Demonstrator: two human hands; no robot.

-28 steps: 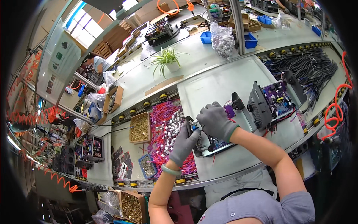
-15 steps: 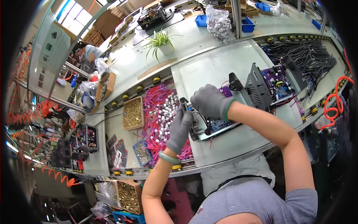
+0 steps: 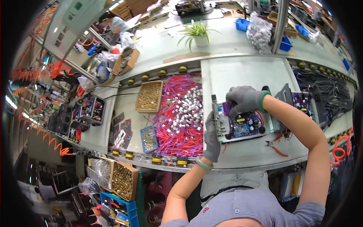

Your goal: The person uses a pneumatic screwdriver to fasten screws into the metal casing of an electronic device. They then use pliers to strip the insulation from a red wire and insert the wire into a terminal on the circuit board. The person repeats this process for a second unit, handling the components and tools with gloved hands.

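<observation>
Chassis, open-topped, lies before us on the pale board, just right of the red and purple wires; our gloved left hand grasps its left end, while our gloved right hand curls over the circuit board, whether pinching anything we cannot tell

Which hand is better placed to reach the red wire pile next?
Probably your left hand: it's at the chassis, beside the red wire pile; your right hand is farther off, over the circuit board.
</observation>
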